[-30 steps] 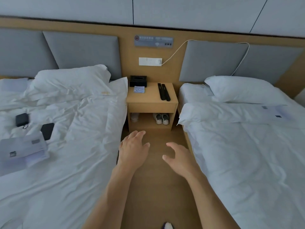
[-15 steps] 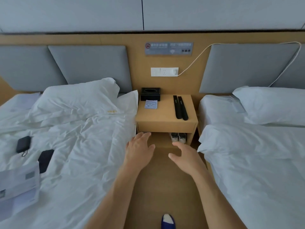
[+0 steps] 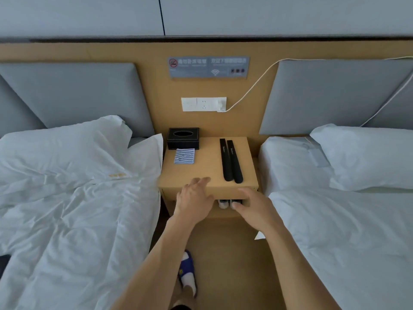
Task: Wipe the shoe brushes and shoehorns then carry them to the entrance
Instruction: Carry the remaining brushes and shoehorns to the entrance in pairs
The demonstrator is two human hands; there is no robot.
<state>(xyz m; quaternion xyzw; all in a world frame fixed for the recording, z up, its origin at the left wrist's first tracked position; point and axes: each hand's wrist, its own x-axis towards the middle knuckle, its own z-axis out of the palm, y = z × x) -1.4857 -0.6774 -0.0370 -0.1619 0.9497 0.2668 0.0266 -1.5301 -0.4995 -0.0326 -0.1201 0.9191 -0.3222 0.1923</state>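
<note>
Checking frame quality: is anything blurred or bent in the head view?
Head view: wide-angle bends the headboard line; the sign text is smeared; left hand fingers are motion-blurred; soft, even light, no glare.

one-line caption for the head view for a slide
Both hands reach toward a nightstand holding two black shoehorns and a striped cloth.

Shoes [image 3: 225, 202] in nightstand [image 3: 207, 168] lower shelf: mostly hidden by the shelf edge and right hand [image 3: 252, 209], only toes show. Wall sign [image 3: 208, 67] at 12 o'clock: text blurred, unreadable. Small print on the two black sticks [image 3: 230, 162] too small to read; brush or shoehorn, can't tell. Dark object [image 3: 3, 262] at 8 o'clock cut by left edge. White cable [image 3: 257, 83] runs off right edge at 2 o'clock. Left fingertips motion-blurred.
</note>
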